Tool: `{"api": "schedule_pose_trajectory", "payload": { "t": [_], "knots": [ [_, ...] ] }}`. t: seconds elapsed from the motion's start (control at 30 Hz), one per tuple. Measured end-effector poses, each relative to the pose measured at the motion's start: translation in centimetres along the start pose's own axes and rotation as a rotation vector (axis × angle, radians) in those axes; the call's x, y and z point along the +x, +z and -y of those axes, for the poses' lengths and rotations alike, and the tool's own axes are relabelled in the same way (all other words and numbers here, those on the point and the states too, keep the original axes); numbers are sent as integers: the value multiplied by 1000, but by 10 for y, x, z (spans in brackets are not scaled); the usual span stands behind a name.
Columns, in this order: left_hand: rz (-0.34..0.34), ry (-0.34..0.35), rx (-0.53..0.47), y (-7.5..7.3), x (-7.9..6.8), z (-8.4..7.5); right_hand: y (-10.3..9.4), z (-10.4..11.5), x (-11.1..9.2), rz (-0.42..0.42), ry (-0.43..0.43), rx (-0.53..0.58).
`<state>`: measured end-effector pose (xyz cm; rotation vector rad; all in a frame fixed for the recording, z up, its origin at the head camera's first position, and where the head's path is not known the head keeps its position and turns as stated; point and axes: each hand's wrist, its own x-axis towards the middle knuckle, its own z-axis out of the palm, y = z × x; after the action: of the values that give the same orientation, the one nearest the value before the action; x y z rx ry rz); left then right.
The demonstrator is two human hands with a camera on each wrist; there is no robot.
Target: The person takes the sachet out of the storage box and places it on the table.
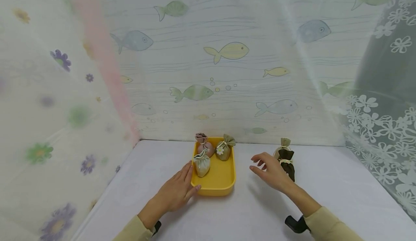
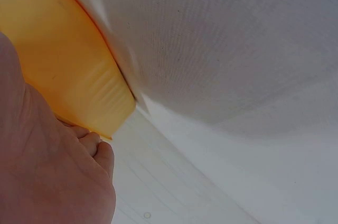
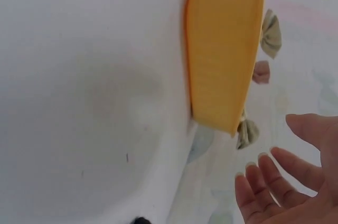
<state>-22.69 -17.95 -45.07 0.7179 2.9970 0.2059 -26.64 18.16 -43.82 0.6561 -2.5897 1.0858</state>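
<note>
A yellow tray (image 1: 218, 177) stands on the white table in the head view, with three small drawstring pouches in it. The pink pouch (image 1: 206, 149) is at back left, the olive pouch (image 1: 223, 152) with a white flower at back right, and the pale pouch (image 1: 202, 166) in front of the pink one. My left hand (image 1: 175, 190) rests with extended fingers along the tray's left side, thumb at the near-left rim. To the tray's right, my right hand (image 1: 269, 169) hovers with loosely bent fingers, holding nothing. Just beyond it stands a dark brown pouch (image 1: 287, 163).
A beige pouch (image 1: 285, 142) stands behind the dark brown one, partly hidden. At the table's back hangs a curtain (image 1: 227, 89) printed with fish. Flowered sheer cloth hangs at both sides. The white tabletop (image 1: 338, 183) extends on either side of the tray.
</note>
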Motion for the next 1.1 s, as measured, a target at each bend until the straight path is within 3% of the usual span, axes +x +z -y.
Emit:
{"api": "schedule_pose_trajectory", "payload": {
  "t": [0.53,1.1],
  "knots": [
    [-33,23,-7,3,1,2,35,28,21,82,-43,102],
    [-20,9,-21,4,2,3,73,54,46,146,25,231]
  ]
}}
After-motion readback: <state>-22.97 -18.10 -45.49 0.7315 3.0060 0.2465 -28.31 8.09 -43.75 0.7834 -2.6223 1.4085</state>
